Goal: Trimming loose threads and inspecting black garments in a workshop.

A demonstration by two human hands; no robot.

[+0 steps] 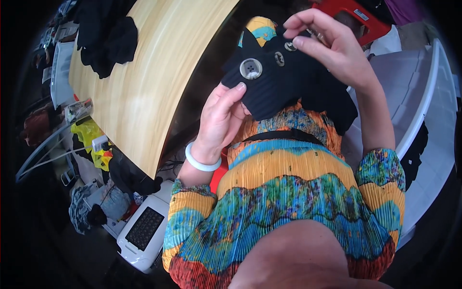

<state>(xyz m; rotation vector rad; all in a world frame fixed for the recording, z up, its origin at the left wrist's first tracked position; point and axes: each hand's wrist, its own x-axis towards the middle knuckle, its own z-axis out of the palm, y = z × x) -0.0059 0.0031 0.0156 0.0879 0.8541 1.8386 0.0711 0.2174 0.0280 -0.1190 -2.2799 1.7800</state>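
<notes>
A black ribbed knit garment [269,91] lies across my lap, with a large round button [250,69] and smaller-looking buttons [279,59] in a row along it. My left hand [219,115] grips its near left edge, thumb on top just below the large button, fingers under the cloth. Above the far end of the button row is my right hand [332,45], with thumb and fingertips drawn close together. Anything thin between those fingertips is too small to see.
A light wood table [149,62] stands to the left with black cloth [108,38] on it. To the right is a large pale plastic bin [428,111], and a red stool [356,19] is at the far right. A white appliance [144,231] sits low at the left.
</notes>
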